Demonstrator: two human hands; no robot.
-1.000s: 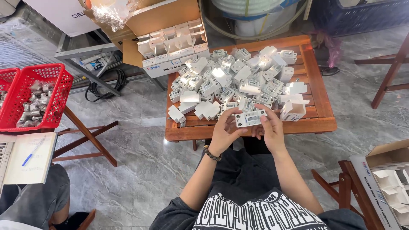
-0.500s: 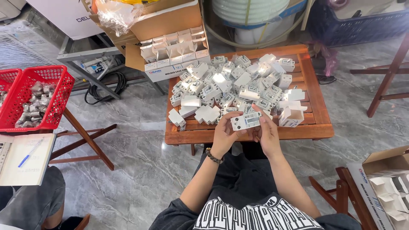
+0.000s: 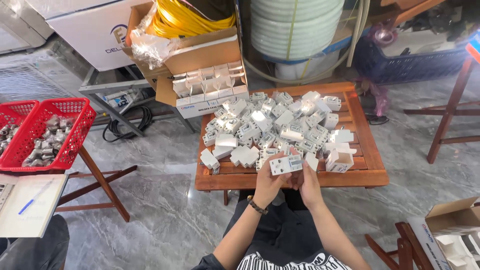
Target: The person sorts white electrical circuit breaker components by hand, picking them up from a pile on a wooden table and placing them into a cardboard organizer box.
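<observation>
While both hands, left hand (image 3: 268, 181) and right hand (image 3: 308, 184), meet, fingers apparently pinch a white breaker (image 3: 286, 164).

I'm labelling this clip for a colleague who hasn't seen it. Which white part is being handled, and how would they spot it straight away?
Start at the low wooden slatted table heaped with white plastic electrical parts. At its near edge, the left hand and right hand together hold one white rectangular plastic block. It alone is lifted off the heap, held between fingers.

head camera looks steeply down over table (image 3: 370, 175).
</observation>
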